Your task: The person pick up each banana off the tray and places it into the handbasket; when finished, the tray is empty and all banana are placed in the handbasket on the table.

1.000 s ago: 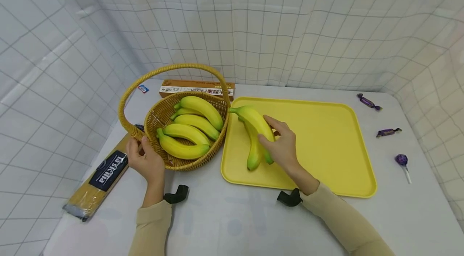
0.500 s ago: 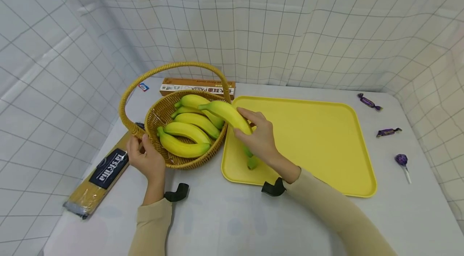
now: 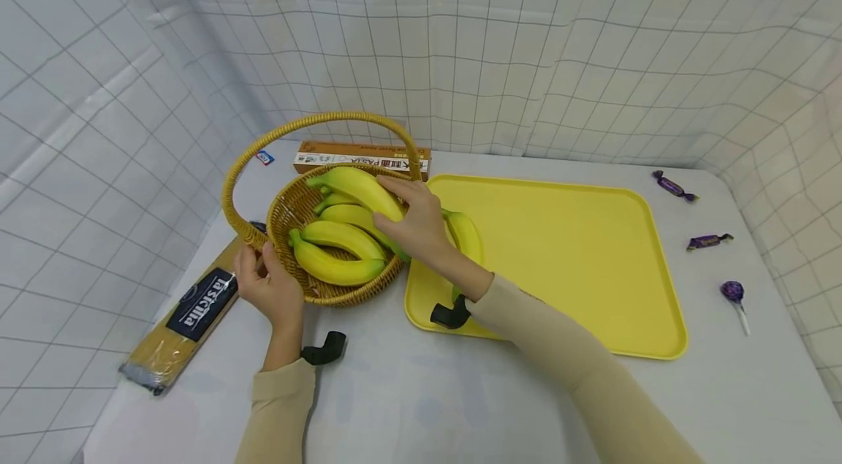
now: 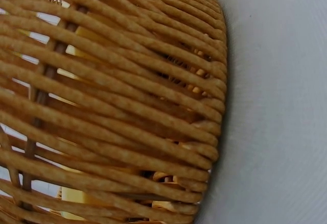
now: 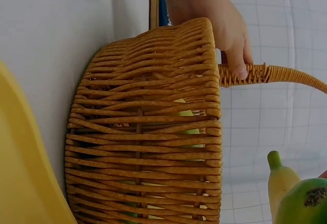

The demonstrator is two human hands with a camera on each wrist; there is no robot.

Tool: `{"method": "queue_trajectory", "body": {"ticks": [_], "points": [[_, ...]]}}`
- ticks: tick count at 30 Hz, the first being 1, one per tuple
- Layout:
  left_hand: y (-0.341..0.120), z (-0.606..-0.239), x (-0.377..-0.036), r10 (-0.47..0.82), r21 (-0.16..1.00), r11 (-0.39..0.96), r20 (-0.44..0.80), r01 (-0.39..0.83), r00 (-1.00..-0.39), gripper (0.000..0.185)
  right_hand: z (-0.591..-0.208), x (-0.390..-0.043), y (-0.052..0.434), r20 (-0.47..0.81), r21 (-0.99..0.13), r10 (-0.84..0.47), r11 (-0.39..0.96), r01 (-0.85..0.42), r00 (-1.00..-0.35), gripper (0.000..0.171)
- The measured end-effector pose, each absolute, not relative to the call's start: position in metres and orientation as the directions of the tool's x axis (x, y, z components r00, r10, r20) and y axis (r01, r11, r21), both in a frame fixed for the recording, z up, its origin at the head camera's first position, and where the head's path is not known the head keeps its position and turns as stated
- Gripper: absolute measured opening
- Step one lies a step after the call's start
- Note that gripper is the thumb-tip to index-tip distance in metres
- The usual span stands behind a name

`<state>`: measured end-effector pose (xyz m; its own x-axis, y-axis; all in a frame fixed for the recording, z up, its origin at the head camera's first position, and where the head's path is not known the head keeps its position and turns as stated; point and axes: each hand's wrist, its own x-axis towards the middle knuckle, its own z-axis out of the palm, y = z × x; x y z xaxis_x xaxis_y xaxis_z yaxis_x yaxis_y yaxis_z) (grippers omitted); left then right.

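My left hand grips the near foot of the arched handle of a wicker basket. That grip also shows in the right wrist view, where the left hand has its thumb against the handle. My right hand holds a yellow banana over the basket's right rim, its stem pointing to the far left. Several bananas lie inside the basket. Another banana rests on the yellow tray, partly covered by my right forearm. Wickerwork fills most of the left wrist view.
A pasta box lies behind the basket, and a pack of spaghetti lies left of it. Two purple wrapped candies and a lollipop are right of the tray. A small blue-and-red packet lies at the back left.
My right hand has carried the banana from above the tray leftward to over the basket, uncovering the banana left on the tray. The left hand has kept its hold on the handle.
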<state>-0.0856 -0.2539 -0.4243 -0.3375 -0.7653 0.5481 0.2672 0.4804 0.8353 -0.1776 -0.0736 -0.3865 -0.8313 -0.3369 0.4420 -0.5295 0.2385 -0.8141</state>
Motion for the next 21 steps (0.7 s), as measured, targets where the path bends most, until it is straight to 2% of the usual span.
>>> {"method": "queue_trajectory", "body": {"ticks": [5, 11, 21], "points": [[-0.254, -0.423, -0.086, -0.769, 0.839, 0.477, 0.543, 0.262, -0.338, 0.021, -0.389, -0.191, -0.091, 0.414, -0.796, -0.381, 0.290, -0.531, -0.827, 0.050], [-0.254, -0.423, -0.086, -0.769, 0.839, 0.477, 0.543, 0.263, -0.337, 0.022, -0.395, -0.202, -0.106, 0.314, -0.781, -0.437, 0.385, -0.491, -0.843, 0.052], [-0.254, -0.424, -0.085, -0.769, 0.840, 0.478, 0.541, 0.256, -0.341, 0.021, -0.410, -0.210, -0.118, 0.200, -0.746, -0.451, 0.506, -0.433, -0.870, 0.049]]}}
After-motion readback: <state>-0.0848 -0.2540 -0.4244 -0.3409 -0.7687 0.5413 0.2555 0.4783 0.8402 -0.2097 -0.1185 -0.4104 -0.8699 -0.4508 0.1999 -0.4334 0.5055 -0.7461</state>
